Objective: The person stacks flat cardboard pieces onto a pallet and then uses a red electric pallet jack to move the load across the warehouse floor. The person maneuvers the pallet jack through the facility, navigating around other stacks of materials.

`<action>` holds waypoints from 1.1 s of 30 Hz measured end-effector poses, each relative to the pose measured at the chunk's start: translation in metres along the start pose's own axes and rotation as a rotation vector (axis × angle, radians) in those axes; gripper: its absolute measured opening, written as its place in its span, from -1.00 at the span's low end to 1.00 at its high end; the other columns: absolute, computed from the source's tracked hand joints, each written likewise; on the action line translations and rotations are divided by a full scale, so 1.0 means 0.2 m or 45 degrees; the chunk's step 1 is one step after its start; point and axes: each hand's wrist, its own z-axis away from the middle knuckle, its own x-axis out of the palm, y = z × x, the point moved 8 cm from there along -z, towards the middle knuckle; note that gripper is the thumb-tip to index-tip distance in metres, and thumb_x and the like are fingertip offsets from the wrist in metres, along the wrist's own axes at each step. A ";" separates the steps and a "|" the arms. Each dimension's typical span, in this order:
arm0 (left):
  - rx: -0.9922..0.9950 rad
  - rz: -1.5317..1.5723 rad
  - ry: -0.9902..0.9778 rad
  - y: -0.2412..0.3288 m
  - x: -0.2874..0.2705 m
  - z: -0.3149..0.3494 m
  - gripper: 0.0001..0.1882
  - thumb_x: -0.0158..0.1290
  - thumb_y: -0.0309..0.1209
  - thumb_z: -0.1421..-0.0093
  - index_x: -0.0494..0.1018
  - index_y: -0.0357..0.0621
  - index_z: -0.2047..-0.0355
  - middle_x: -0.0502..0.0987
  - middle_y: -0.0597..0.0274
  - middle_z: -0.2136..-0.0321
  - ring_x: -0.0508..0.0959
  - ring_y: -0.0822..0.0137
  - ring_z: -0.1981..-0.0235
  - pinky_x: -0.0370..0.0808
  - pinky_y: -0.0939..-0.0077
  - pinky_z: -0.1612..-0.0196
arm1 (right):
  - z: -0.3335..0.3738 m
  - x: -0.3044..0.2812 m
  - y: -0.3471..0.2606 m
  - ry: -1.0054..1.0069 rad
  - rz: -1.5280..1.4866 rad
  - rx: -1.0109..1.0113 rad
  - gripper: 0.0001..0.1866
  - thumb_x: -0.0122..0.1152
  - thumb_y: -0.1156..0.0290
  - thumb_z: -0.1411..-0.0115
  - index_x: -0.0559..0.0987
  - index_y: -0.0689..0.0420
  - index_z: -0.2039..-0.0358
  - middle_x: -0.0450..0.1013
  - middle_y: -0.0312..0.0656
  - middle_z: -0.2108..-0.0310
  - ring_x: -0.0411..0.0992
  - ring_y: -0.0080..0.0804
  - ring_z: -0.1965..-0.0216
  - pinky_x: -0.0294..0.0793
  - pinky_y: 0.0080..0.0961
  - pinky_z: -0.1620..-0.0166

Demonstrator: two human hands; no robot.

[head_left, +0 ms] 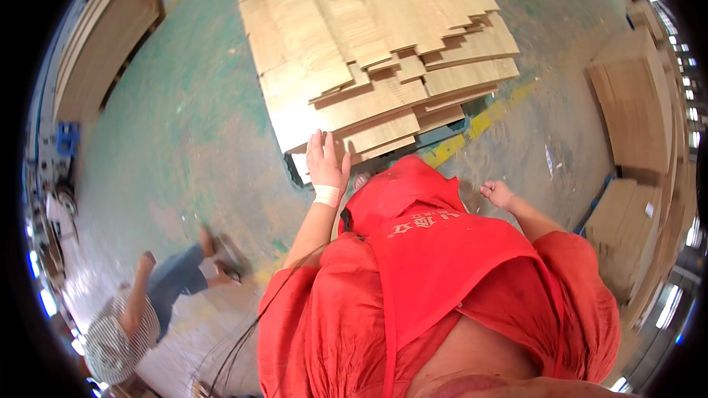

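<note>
Worn green-grey floor (192, 110) spreads around me, crossed by a scuffed yellow line (479, 125) that runs past the near right corner of the load. Ahead of me stands a pile of pale wooden boards (369, 15), set on a dark pallet (446, 133) whose edge shows beneath the lowest layers. On top, the boards lie flat with their long axis running away from me, the far ends leaning a little to my left. Their near ends point toward me and finish unevenly, stepping down in ledges.

My left hand (325, 162) is at the near left corner of the pile, fingers straight and pointing forward; I cannot tell whether they touch the wood. A pale band (327, 194) wraps that wrist. My right hand (498, 193) is well apart from the boards, its fingers curled into a loose fist; I cannot tell if anything is inside.

Across my red apron (457, 250) runs a line of pale lettering, partly folded away. More boards are stacked far to the left (107, 44), and brown panels (634, 110) stand to the right. Behind on my left, a person in a striped top (118, 339) and blue jeans (179, 280) bends forward.
</note>
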 end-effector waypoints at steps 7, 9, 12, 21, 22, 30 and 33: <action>-0.040 0.380 -0.632 0.09 0.39 -0.17 -0.63 0.09 -0.27 -0.13 0.46 -0.22 0.10 0.55 -0.03 0.21 0.52 -0.01 0.13 0.44 0.26 0.04 | 0.14 0.20 0.02 0.181 -0.322 -0.005 -0.69 0.06 0.23 -0.21 0.44 0.26 0.46 0.38 -0.14 0.61 0.29 -0.42 0.53 0.33 -0.31 0.38; -0.036 0.272 -0.619 0.08 0.47 -0.23 -0.65 0.00 -0.20 -0.21 0.52 -0.22 0.19 0.56 -0.10 0.23 0.54 -0.05 0.16 0.45 0.24 0.05 | 0.13 0.31 0.09 0.235 -0.409 -0.035 -0.68 0.07 0.22 -0.20 0.41 0.25 0.50 0.36 -0.11 0.62 0.28 -0.39 0.54 0.31 -0.29 0.39; -0.153 0.144 -0.746 0.06 0.51 -0.30 -0.62 -0.13 -0.17 -0.28 0.52 -0.20 0.17 0.55 -0.14 0.28 0.54 -0.10 0.20 0.45 0.18 0.08 | 0.13 0.45 0.27 0.240 -0.379 0.002 -0.68 0.08 0.22 -0.19 0.42 0.24 0.51 0.37 -0.12 0.61 0.30 -0.39 0.52 0.33 -0.33 0.39; -0.173 0.359 -0.672 -0.02 0.58 -0.23 -0.63 -0.04 -0.24 -0.27 0.50 -0.34 0.13 0.58 -0.07 0.23 0.58 0.10 0.15 0.45 0.38 0.06 | 0.01 0.08 0.43 0.470 -0.265 0.106 -0.59 -0.01 0.09 -0.23 0.50 0.24 0.42 0.48 -0.09 0.50 0.44 -0.30 0.43 0.41 -0.31 0.31; -0.146 0.339 -0.674 0.03 0.55 -0.23 -0.63 -0.04 -0.25 -0.27 0.48 -0.34 0.11 0.58 -0.08 0.20 0.56 0.10 0.12 0.44 0.39 0.03 | -0.07 -0.03 0.46 0.525 -0.289 0.149 -0.55 -0.03 0.04 -0.24 0.53 0.24 0.36 0.52 -0.03 0.43 0.48 -0.24 0.35 0.42 -0.27 0.24; -0.605 0.416 -0.792 0.09 0.56 0.11 -0.61 -0.02 -0.34 -0.26 0.41 -0.41 0.02 0.54 -0.09 0.10 0.54 0.23 0.06 0.42 0.44 -0.01 | -0.62 -1.27 0.09 0.825 -0.902 -0.274 -0.30 -0.27 -0.14 -0.31 0.37 0.27 -0.11 0.33 -0.01 -0.13 0.24 -0.18 -0.19 0.15 -0.37 -0.20; -0.720 0.359 -0.822 -0.05 0.68 0.41 -0.59 -0.01 -0.31 -0.26 0.39 -0.39 -0.01 0.53 -0.10 0.09 0.52 0.21 0.03 0.40 0.42 -0.05 | -0.88 -1.66 0.06 0.691 -1.094 -0.384 -0.23 -0.28 -0.18 -0.30 0.26 0.28 -0.20 0.19 -0.05 -0.25 0.13 -0.26 -0.26 0.06 -0.41 -0.26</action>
